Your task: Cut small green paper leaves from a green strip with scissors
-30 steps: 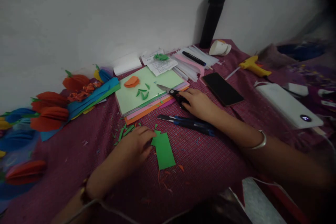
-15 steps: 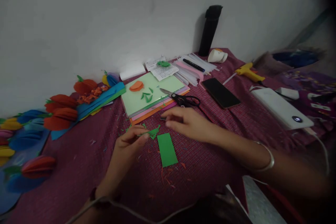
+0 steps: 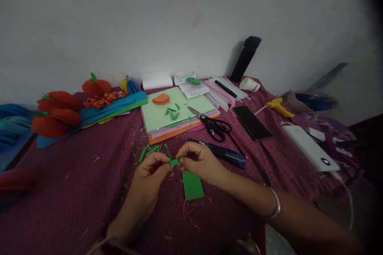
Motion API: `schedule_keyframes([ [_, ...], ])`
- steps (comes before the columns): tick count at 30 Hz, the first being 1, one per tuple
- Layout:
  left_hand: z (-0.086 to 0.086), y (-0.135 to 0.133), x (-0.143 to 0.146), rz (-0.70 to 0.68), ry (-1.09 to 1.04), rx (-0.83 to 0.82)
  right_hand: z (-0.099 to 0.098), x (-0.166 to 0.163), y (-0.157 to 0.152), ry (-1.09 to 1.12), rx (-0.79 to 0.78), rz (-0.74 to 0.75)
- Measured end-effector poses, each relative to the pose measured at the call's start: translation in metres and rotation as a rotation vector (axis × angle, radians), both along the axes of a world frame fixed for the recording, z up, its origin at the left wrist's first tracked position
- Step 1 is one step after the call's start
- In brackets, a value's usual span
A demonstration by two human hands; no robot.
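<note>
My left hand [image 3: 151, 171] and my right hand [image 3: 199, 163] meet above the maroon cloth [image 3: 74, 191], both pinching a small green paper piece [image 3: 174, 162] between their fingertips. Just below them lies a green paper rectangle [image 3: 192, 185]. Black-handled scissors [image 3: 212, 124] rest behind my right hand, partly on a stack of coloured paper sheets [image 3: 176, 117]. A blue and black utility knife [image 3: 224, 152] lies right of my right hand. Green paper scraps [image 3: 146, 152] are scattered near my left hand.
On the top sheet sit an orange paper shape [image 3: 161, 99] and green leaf cut-outs [image 3: 172, 112]. Paper pumpkins [image 3: 56, 111] and blue strips lie at left. A phone [image 3: 251, 122], power bank [image 3: 309, 147], yellow glue gun [image 3: 277, 106], black bottle [image 3: 247, 57] and marker pen [image 3: 225, 88] stand at right.
My right hand left the scissors on the paper stack and came over to my left hand. Both now pinch the small green piece, lifted off the cloth. The view tilted upward.
</note>
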State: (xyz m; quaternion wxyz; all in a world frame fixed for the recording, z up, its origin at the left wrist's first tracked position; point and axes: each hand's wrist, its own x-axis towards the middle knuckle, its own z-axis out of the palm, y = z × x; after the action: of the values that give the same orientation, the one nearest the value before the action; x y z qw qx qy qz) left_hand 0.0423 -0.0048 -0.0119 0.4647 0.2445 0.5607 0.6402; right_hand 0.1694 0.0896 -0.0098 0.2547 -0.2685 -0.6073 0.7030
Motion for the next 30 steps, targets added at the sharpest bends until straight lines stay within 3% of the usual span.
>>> schedule_keyframes([
  [9, 0.004, -0.005, 0.001, -0.098, -0.042, 0.055, -0.002, 0.006, -0.003, 0.089, -0.153, 0.003],
  [16, 0.003, -0.008, -0.003, -0.187, 0.018, 0.204, 0.003, 0.007, -0.007, 0.145, -0.089, 0.006],
  [21, 0.005, -0.005, 0.004, -0.192, -0.248, 0.122, 0.007, 0.011, -0.006, 0.115, 0.066, 0.020],
  [27, 0.010, -0.003, 0.011, -0.252, -0.221, -0.061, 0.001, 0.015, -0.006, 0.052, 0.423, 0.060],
  [30, 0.009, -0.003, 0.011, -0.273, -0.209, -0.080, 0.000, 0.015, -0.006, 0.036, 0.489, 0.079],
])
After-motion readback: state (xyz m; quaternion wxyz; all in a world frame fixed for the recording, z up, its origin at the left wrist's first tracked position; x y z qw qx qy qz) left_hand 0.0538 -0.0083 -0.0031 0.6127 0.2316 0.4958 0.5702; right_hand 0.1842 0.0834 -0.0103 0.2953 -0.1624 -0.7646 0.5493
